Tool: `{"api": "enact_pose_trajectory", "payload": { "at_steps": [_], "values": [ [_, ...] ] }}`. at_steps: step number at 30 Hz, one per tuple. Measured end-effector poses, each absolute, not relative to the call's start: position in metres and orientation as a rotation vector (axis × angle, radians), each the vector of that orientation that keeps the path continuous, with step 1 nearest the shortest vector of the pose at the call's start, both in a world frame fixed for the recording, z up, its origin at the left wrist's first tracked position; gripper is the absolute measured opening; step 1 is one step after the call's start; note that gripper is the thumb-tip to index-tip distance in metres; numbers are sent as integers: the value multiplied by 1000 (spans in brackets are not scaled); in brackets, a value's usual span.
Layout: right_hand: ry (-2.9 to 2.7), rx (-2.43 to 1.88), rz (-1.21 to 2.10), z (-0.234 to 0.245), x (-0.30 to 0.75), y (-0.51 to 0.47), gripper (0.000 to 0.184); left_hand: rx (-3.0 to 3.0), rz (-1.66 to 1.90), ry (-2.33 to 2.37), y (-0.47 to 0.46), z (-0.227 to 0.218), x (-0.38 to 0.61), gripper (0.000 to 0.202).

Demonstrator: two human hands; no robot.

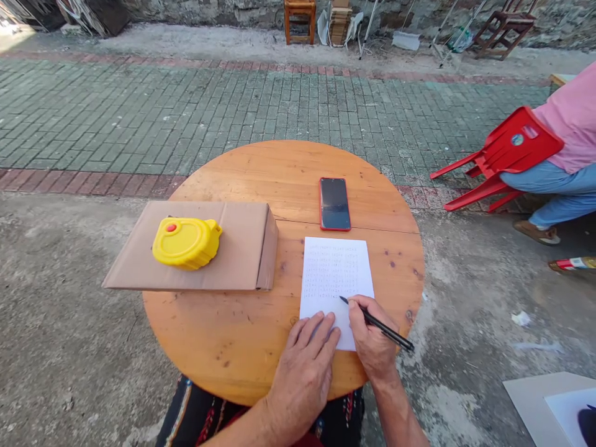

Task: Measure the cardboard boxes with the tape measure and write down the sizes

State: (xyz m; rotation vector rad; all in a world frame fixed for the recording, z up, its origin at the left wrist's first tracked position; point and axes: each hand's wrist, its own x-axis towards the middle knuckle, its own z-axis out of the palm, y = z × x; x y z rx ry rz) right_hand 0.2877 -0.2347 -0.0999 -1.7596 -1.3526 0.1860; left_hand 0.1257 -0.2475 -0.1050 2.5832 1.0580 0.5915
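Note:
A white sheet of paper (326, 273) lies on the round wooden table (223, 335), its upper part covered in rows of small handwriting too fine to read. My right hand (376, 341) grips a black pen (382, 326) with the tip at the lowest written row. Flat on the lower left of the sheet rests my left hand (305, 366), fingers stretched out and holding nothing. Just beyond the paper is a dark-screened phone (334, 205) in a red case.
To the left, a cardboard box (242, 248) carries a yellow tape-measure-shaped case (184, 242) and overhangs the table edge. At right, a person in a pink top (575, 118) sits on a red plastic chair (516, 146). Wooden stools (299, 22) stand by the far wall.

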Motion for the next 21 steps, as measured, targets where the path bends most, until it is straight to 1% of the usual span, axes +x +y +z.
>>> {"api": "enact_pose_trajectory", "payload": {
  "at_steps": [6,13,21],
  "values": [
    [-1338,-1773,198,-100,287,-237,18,2584,612,1063,-247,-104,126,43],
    [-1096,-1862,358,-108,295,-247,25,2587,597,1051,-247,-104,126,41],
    [-1070,-1803,523,-105,301,-241,25,2585,599,1059,-248,-105,126,42]
  ]
}}
